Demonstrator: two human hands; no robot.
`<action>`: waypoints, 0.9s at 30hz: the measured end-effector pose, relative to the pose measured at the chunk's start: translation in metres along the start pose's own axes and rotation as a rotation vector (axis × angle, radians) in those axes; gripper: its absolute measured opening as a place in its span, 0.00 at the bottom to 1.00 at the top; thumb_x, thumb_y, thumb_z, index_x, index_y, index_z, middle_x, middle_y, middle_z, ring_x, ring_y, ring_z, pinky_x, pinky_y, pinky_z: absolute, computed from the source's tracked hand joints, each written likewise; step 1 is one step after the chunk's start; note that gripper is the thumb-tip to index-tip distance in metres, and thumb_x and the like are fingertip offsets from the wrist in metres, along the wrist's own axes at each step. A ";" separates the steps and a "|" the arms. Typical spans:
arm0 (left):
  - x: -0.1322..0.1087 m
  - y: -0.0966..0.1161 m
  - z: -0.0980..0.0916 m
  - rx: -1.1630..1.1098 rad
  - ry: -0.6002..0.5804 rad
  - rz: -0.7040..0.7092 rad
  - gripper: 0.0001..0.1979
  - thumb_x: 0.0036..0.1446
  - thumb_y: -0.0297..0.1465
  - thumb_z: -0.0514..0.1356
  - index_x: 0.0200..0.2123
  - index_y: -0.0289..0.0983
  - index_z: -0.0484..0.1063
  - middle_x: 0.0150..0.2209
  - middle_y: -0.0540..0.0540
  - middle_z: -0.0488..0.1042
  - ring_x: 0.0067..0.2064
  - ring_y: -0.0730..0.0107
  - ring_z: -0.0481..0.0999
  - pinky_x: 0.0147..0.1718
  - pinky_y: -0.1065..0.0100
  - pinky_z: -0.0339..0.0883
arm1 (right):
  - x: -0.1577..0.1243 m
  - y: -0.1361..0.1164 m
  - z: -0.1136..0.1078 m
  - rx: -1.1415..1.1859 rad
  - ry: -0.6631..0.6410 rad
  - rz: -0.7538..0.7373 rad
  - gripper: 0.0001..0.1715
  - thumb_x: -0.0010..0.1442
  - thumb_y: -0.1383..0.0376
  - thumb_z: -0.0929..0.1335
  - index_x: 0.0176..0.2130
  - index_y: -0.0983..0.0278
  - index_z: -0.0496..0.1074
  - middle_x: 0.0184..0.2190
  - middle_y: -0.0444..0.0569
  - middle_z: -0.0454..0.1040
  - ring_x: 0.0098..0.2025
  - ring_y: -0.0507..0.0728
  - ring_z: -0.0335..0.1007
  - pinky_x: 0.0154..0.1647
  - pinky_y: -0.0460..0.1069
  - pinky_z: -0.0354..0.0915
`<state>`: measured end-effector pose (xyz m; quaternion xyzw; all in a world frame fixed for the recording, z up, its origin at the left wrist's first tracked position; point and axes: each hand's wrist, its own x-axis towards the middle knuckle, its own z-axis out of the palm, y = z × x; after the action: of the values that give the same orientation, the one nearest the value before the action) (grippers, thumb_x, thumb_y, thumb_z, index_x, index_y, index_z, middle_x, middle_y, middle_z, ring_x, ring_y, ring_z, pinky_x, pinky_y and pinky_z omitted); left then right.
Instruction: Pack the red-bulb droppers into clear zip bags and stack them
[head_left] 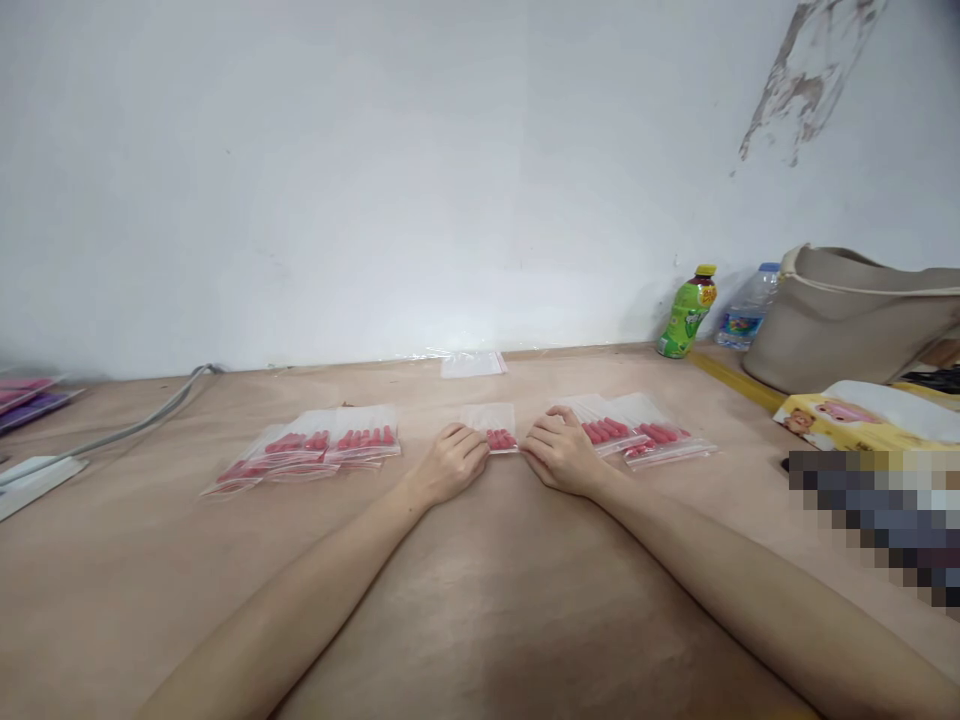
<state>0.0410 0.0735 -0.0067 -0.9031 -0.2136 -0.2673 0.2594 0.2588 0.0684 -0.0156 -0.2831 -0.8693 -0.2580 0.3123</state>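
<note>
A small clear zip bag (501,438) with several red pieces lies flat on the brown-covered table (480,580), between my hands. My left hand (456,462) rests at its left edge, fingers curled and pressed together; what they hold, if anything, is hidden. At its right edge is my right hand (556,452), also with bent fingers close together, near the bag's lower corner. Overlapping bags of red pieces (365,437) lie left of my left hand. More such bags (656,434) lie just right of my right hand.
Clear bags (472,365) lie by the wall. A green bottle (686,315), a water bottle (744,312), a beige bin (847,320) and a yellow package (862,415) stand or lie at right. A grey cable (161,408) and pink and purple packets (30,400) are at left.
</note>
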 end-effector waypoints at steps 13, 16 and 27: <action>-0.025 -0.009 -0.019 0.068 -0.076 -0.095 0.11 0.60 0.26 0.48 0.28 0.33 0.67 0.27 0.44 0.70 0.31 0.66 0.69 0.33 0.64 0.64 | 0.000 -0.001 0.003 0.007 0.023 0.011 0.11 0.57 0.69 0.59 0.27 0.65 0.67 0.23 0.46 0.68 0.31 0.52 0.57 0.46 0.53 0.47; -0.025 -0.008 -0.018 0.077 -0.093 -0.133 0.12 0.60 0.28 0.48 0.27 0.33 0.66 0.26 0.43 0.69 0.30 0.65 0.69 0.32 0.63 0.63 | 0.000 -0.001 0.003 0.005 0.022 0.017 0.11 0.57 0.69 0.59 0.27 0.65 0.67 0.23 0.46 0.68 0.31 0.52 0.58 0.46 0.53 0.48; -0.033 -0.005 -0.021 0.013 -0.101 -0.198 0.14 0.61 0.32 0.48 0.27 0.35 0.67 0.27 0.44 0.70 0.31 0.66 0.70 0.32 0.65 0.64 | -0.004 -0.008 -0.001 0.135 -0.041 0.096 0.13 0.54 0.60 0.65 0.39 0.63 0.68 0.34 0.50 0.71 0.37 0.54 0.63 0.39 0.50 0.54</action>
<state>0.0051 0.0569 -0.0099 -0.8882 -0.3164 -0.2443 0.2265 0.2564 0.0605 -0.0203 -0.3077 -0.8764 -0.1777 0.3249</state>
